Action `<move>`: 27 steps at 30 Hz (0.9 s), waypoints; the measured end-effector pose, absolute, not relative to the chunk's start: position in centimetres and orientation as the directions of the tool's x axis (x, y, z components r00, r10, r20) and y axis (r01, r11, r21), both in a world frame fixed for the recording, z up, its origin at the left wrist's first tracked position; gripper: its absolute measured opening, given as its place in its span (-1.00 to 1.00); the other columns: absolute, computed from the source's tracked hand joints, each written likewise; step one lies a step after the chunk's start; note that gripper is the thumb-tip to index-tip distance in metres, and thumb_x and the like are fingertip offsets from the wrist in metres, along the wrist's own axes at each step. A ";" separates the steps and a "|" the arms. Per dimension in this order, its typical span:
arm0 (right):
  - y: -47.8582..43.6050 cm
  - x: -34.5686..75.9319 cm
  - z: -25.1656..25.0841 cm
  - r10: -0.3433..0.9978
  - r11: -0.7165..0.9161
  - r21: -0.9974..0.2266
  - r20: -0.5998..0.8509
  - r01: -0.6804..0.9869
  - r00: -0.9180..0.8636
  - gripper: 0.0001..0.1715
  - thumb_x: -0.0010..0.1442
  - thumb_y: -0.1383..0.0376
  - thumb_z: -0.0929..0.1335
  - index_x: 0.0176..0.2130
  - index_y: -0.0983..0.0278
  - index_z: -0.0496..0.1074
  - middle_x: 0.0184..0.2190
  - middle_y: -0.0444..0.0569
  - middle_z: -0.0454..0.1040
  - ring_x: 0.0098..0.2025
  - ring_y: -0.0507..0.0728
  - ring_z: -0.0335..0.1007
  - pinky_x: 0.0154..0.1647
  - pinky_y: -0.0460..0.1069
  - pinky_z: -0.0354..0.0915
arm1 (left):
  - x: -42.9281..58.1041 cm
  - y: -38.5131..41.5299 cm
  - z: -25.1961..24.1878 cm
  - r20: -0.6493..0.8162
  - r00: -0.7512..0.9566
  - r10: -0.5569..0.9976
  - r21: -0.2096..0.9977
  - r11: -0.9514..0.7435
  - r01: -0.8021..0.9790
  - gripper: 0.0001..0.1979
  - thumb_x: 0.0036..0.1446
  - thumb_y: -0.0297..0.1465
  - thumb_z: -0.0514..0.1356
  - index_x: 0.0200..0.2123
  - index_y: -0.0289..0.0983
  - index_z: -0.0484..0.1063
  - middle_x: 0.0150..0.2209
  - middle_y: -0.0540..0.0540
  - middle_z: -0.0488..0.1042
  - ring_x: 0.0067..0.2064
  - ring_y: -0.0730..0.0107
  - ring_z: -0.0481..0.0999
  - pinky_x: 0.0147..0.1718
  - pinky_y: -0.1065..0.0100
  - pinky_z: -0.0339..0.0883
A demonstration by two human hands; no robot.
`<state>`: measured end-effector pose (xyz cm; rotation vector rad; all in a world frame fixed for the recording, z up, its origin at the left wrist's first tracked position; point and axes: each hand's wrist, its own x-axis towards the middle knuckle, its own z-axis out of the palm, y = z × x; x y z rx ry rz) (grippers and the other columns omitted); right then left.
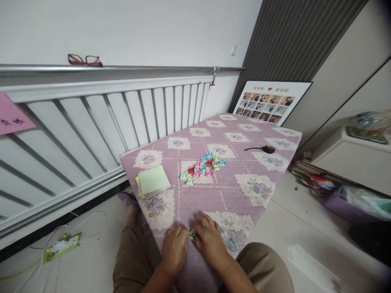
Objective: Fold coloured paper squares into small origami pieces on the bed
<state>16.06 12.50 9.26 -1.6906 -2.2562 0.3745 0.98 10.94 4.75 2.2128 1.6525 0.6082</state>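
Close to the near edge of the table, my left hand point(175, 247) and my right hand point(209, 240) pinch a small piece of folded green paper point(191, 236) between them. Fingers cover most of it, so its exact shape is hidden. Farther up the cloth lies a group of several small folded paper pieces point(204, 168) in green, pink, red and blue. A stack of square coloured paper point(154, 180), light green on top, rests at the table's left side.
A purple floral tablecloth point(195, 205) covers the table. Toward the far right lies a small black object with a thin tail point(268, 149). A photo board point(269, 101) leans at the far end. The white radiator point(146, 114) borders the left; a power strip point(62, 247) is on the floor.
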 end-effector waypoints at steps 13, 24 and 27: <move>13.5 14.4 9.5 0.954 0.291 -0.311 0.023 0.905 -0.299 -0.67 0.09 0.54 0.25 -0.44 0.21 0.51 -0.07 0.13 0.48 0.17 0.37 0.14 0.10 0.37 0.00 | 1.1 11.0 4.7 0.182 0.213 0.960 0.418 -0.272 0.867 -0.76 0.21 -0.55 0.00 -0.35 -0.20 0.42 -0.34 -0.04 0.45 -0.23 0.28 0.41 -0.23 0.27 0.17; 13.7 18.8 8.1 0.946 0.324 -0.587 0.190 0.742 -0.263 -0.74 0.01 0.42 0.30 -0.25 0.20 0.43 -0.22 -0.03 0.49 -0.13 0.14 0.40 -0.10 0.01 0.28 | 1.1 10.7 4.6 0.169 0.159 0.973 0.550 -0.227 0.804 -0.79 0.12 -0.55 0.07 -0.26 -0.16 0.43 -0.27 -0.03 0.47 -0.19 0.23 0.40 -0.17 0.24 0.18; 13.9 21.6 6.4 0.961 0.258 -0.599 0.236 0.758 -0.141 -0.81 0.09 0.35 0.26 -0.27 0.23 0.41 -0.29 -0.02 0.49 -0.21 0.13 0.41 -0.16 0.00 0.31 | 1.0 10.6 4.8 0.155 0.125 0.980 0.594 -0.194 0.781 -0.75 0.08 -0.54 0.10 -0.21 -0.16 0.42 -0.23 -0.04 0.47 -0.16 0.21 0.40 -0.15 0.24 0.18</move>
